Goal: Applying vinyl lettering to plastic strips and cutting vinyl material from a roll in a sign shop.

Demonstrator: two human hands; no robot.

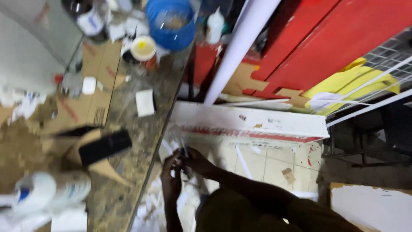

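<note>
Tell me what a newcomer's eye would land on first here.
The big red panels leaning at upper right stand out first, with a white tube slanting across them. A blue bucket sits at the top of the cluttered worktop. Low in the middle, both hands meet around something small and blurred.

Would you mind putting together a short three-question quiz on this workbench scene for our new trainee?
1. True or false: both hands, the left hand and the right hand, meet at one small item beside the workbench.
2. What colour is the bucket at the bench's far end? A) blue B) green C) black
3. What long pale thing leans past the red panels?

Key:
1. True.
2. A.
3. A white tube.
</note>
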